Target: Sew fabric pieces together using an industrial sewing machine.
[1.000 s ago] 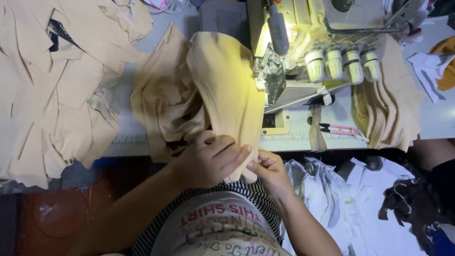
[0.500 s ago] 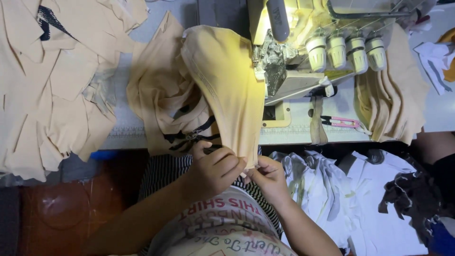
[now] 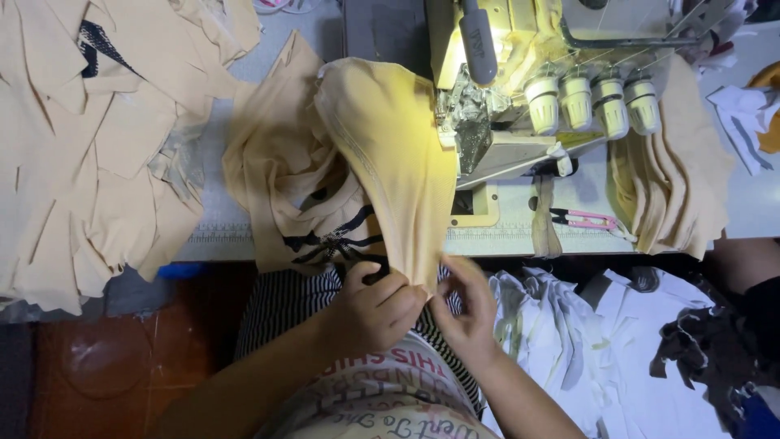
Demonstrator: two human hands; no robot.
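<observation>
Left hand (image 3: 375, 307) and right hand (image 3: 465, 313) pinching tan cloth (image 3: 390, 154) edge tight — just below table edge (image 3: 504, 242) — sewing machine (image 3: 520, 89) near.

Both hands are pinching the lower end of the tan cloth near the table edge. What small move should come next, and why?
Probably line up the two edges. The left hand and right hand pinch the tan garment at its lower end, while its upper end lies at the sewing machine, so the seam looks not yet fed.

left hand (image 3: 375, 313) + right hand (image 3: 465, 313) pinch beige garment (image 3: 390, 154) hem | sewing machine (image 3: 520, 89) behind, apparently idle
</observation>
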